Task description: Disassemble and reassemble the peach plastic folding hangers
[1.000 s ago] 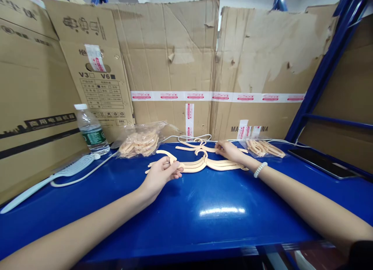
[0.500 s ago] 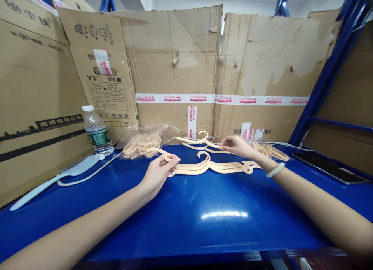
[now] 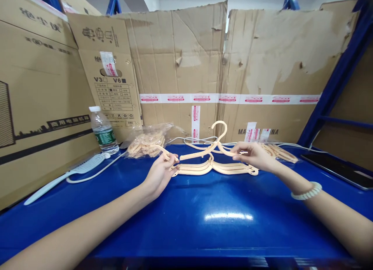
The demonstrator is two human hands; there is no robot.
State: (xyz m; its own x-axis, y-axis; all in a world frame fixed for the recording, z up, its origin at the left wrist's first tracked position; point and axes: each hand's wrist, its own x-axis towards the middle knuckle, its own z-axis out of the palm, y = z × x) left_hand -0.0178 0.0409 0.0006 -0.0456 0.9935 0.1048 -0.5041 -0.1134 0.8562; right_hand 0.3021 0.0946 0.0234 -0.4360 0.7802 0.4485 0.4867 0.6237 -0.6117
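Note:
My right hand (image 3: 253, 156) is closed on the right arm of a cream plastic hanger (image 3: 220, 135), which hangs above the table with its hook up. Pinched in my left hand (image 3: 159, 172) is a small curved cream hanger piece (image 3: 159, 147). Its inner end is close to the free left end of the hanger; I cannot tell whether the two touch. Just below, several assembled cream hangers (image 3: 231, 169) lie stacked on the blue table. Another hanger (image 3: 195, 146) lies behind, partly hidden by the raised one.
A clear bag of cream pieces (image 3: 145, 143) and a water bottle (image 3: 103, 132) stand at the back left, with a pale hairbrush (image 3: 84, 167) before them. More cream pieces (image 3: 281, 151) and a dark tablet (image 3: 339, 169) lie right. Cardboard (image 3: 180, 75) walls the back.
My right hand has lifted a hanger from the back and brought it nearer, beside the piece in my left hand. The left hand stays nearly in place. The view has shifted slightly.

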